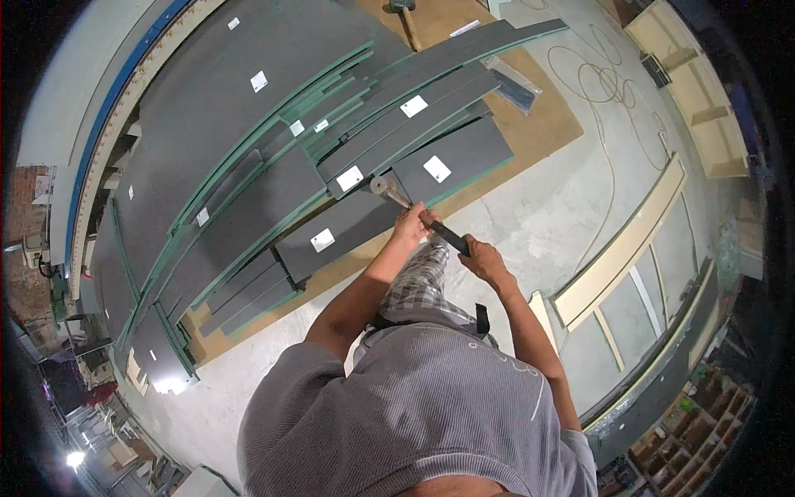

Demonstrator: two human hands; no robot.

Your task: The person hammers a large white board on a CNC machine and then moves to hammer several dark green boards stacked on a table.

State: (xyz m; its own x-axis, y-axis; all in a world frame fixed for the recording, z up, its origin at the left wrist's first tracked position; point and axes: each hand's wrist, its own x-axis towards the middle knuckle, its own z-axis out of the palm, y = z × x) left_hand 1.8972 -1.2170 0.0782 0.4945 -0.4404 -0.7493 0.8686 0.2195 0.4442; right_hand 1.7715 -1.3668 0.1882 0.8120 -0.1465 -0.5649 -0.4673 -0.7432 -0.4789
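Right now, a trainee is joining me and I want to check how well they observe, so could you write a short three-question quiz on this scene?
1. Which hand is nearer the round head of the hammer-like tool?
2. True or false: the labels on the dark panels are white.
3. Choose one. The long edges of those panels look: a) orange, b) green, c) yellow.

Key
1. The left hand; the right hand is at the other end, by the black grip.
2. True.
3. b) green.
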